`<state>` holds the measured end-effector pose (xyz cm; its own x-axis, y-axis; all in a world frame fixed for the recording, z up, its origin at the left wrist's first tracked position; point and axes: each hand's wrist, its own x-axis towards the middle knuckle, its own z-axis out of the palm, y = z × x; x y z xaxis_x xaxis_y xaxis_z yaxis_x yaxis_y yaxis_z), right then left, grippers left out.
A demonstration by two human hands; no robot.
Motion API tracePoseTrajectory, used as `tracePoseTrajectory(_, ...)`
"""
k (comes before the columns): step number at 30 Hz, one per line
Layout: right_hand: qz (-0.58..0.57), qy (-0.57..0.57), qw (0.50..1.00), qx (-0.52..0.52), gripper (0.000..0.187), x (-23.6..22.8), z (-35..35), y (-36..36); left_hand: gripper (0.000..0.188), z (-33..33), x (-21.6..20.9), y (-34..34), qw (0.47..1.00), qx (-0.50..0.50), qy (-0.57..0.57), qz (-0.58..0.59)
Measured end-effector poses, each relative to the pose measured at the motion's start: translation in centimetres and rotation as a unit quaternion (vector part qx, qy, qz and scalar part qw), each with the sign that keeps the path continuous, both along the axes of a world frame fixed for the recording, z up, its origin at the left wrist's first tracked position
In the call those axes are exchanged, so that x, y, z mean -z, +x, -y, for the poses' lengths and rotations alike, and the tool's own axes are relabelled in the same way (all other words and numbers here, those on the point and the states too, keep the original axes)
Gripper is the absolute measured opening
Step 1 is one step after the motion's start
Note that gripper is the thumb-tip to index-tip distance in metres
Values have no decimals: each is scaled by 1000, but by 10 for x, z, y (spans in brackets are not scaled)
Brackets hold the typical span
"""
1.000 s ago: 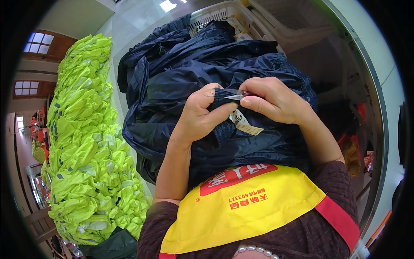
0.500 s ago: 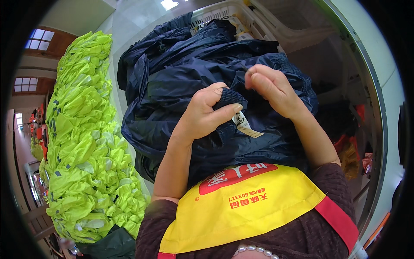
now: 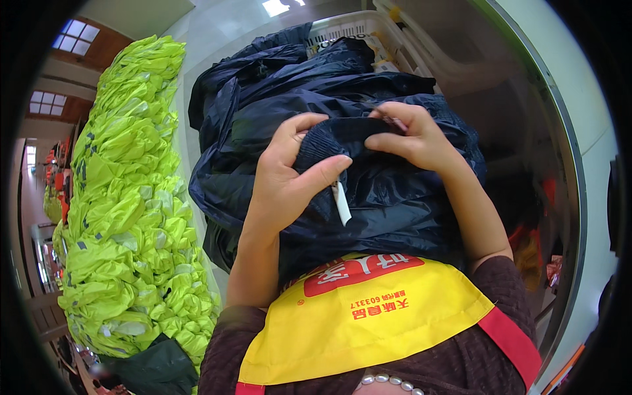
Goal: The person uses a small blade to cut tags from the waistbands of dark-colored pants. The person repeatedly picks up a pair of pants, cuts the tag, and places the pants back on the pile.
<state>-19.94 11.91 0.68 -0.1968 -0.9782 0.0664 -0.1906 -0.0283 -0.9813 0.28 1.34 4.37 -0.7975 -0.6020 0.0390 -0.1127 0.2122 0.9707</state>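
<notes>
A navy garment with a gathered elastic waistband (image 3: pixel 322 143) lies over a heap of shiny navy garments (image 3: pixel 263 158) in front of me. My left hand (image 3: pixel 280 178) is closed around the waistband, thumb on the near side. A white label (image 3: pixel 341 203) hangs from the band below that thumb, edge turned toward me. On the other side, my right hand (image 3: pixel 421 141) pinches the band's far stretch between thumb and fingers. Something small and pinkish shows among the right fingers; its kind cannot be made out.
A long pile of neon-yellow garments (image 3: pixel 131 217) runs along the left, with a dark green cloth (image 3: pixel 155 365) at its near end. White plastic crates (image 3: pixel 359 26) stand behind the navy heap. A metal-edged pale surface (image 3: pixel 596 131) curves along the right.
My right hand has come down onto the band, which is now stretched between both hands. The left hand has shifted slightly left, and the label has turned from face-on to edge-on.
</notes>
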Motion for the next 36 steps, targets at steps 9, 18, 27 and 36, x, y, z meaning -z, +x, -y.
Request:
tracePoseTrajectory(9,80,-61,985,139,19,2,-35,17,20,-2,17,8,954,-22,279,-111)
tracePoseTrajectory(18,-47,-59,997,4,17,12,-49,34,20,-16,28,-12,932,54,280,-222)
tracePoseTrajectory(27,-136,-93,986,-33,25,-29,-41,-4,30,-16,29,-17,949,116,251,-154)
tracePoseTrajectory(36,-191,-3,964,-186,48,-44,-12,-25,93,-19,27,-19,965,159,163,-131)
